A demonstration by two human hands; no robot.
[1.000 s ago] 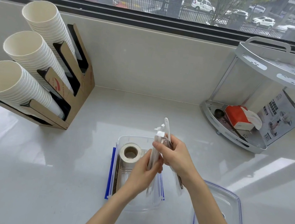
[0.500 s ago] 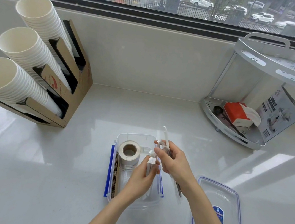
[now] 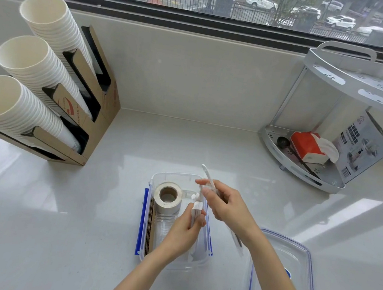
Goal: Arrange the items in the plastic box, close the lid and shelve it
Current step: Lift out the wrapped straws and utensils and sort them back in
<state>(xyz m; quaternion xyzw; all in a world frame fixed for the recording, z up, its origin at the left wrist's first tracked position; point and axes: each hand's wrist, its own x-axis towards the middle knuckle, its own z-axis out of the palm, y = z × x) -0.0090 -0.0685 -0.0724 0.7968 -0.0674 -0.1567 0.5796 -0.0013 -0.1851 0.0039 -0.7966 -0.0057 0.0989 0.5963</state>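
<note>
Worktop, pale and glossy, carries the whole job; the shelf rack stands well off to the right rear, and the lid lies flat just right of the plastic box, open side up.

The box runs lengthwise away from the person, and that axis is what the coming move turns on. A tape roll fills its far left part and clear cups lie behind it nearer the person, so the free lane is the right side.

The left hand hangs directly over that lane, its grip closed around a bundle of wrapped white sticks that stands nearly upright with its lower end inside the box. The bundle would need tipping to lie along the box. The right hand, slightly farther out and over the right rim, pinches a single white stirrer pointing up and away.

Against the frame a second earlier, both hands sit lower and closer to the box, the bundle has sunk toward the lane, and more of the lid shows.
</note>
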